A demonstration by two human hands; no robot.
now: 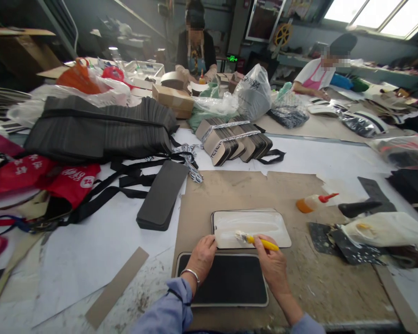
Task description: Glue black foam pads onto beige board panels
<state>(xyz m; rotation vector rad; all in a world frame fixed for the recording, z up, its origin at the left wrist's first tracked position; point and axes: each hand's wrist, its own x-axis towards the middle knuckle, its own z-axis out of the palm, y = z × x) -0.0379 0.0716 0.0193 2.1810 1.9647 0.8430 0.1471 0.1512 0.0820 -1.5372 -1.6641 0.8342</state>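
My right hand (272,266) grips a glue brush by its yellow handle (269,244). The white-smeared bristles (242,236) rest on a white rounded rectangular panel (226,227), whose surface shows wet-looking streaks. At the panel's lower left corner, my left hand (204,257) has its fingers closed on the edge. Thin layers show under the panel's far side. Nearer to me lies a black rounded rectangular panel (230,280) with a pale border, partly under my left hand. Both panels are on a brown board (299,287).
An orange-filled squeeze bottle (308,204) and a glue-stained plastic container (383,229) stand to the right. Dark foam pieces (163,195) lie left, before a long strapped stack (101,130). A tied panel bundle (233,139) sits ahead. Two people work across the table.
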